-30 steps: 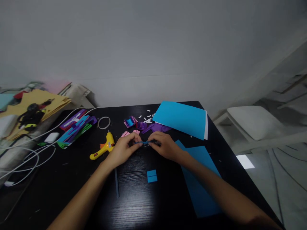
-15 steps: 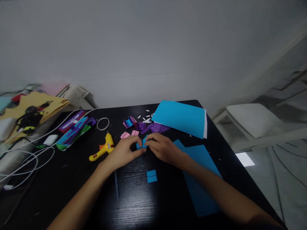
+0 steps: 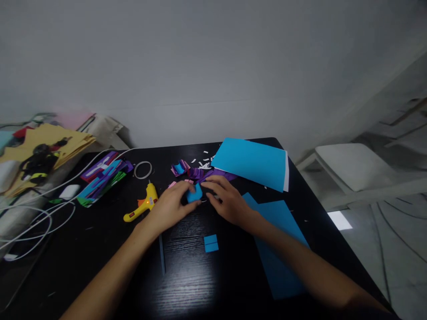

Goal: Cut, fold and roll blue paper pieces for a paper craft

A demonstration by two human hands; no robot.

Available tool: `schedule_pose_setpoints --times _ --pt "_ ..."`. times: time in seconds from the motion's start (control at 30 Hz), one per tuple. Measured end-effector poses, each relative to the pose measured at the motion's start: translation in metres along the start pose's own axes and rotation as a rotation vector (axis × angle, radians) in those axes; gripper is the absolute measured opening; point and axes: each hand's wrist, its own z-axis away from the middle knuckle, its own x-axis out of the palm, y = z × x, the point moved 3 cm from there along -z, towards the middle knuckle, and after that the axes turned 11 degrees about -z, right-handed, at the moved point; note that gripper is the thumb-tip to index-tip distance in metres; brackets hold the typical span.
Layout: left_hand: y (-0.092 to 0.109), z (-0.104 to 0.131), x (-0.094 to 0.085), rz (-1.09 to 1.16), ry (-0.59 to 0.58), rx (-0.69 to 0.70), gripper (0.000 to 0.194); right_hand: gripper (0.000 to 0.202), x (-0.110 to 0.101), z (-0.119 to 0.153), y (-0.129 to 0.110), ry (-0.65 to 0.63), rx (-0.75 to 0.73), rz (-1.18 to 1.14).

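Observation:
My left hand [image 3: 171,206] pinches a small folded piece of blue paper [image 3: 196,194] between thumb and fingers, just above the black table. To its right my right hand [image 3: 230,203] is apart from the paper, its fingers spread with nothing clearly in them. Closer to me lies a blue paper square [image 3: 211,243] with a dark line across its middle. A yellow hot glue gun [image 3: 143,206] with a lit orange light rests left of my left hand. Pink paper pieces [image 3: 188,181] are partly hidden behind that hand.
Folded purple and pink papers [image 3: 180,168] and white scraps [image 3: 206,166] lie beyond my hands. Blue sheets [image 3: 251,162] are at the back right, another blue sheet [image 3: 280,249] under my right forearm. A grey ring [image 3: 143,170], coloured strips [image 3: 105,178] and white cables [image 3: 50,209] occupy the left.
My right hand has let go of the blue paper and drawn slightly right, its fingers opening. The paper has turned in my left hand, which still grips it.

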Motion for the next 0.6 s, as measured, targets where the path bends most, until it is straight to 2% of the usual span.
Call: schedule_pose_setpoints --times 0.07,0.2,0.3,0.4,0.5,0.6 --pt "-0.016 -0.007 -0.009 -0.071 0.017 -0.037 0.02 0.039 0.0 0.0 0.005 0.02 0.049 -0.016" --pt "-0.058 -0.034 -0.036 -0.24 0.066 -0.118 0.027 0.036 0.008 0.005 0.018 -0.017 0.095 -0.041" --pt "-0.082 -0.057 -0.05 -0.3 0.035 -0.165 0.029 0.033 0.016 0.011 0.026 -0.03 0.097 -0.053" --pt "-0.092 -0.075 -0.051 -0.337 -0.064 -0.135 0.028 0.03 0.021 0.017 0.03 -0.03 0.096 -0.049" --pt "-0.093 -0.086 -0.042 -0.378 -0.171 -0.111 0.028 0.03 0.023 0.019 0.033 -0.02 0.095 -0.038" --pt "-0.092 -0.092 -0.031 -0.44 -0.223 -0.073 0.029 0.03 0.024 0.02 0.035 -0.011 0.093 -0.027"
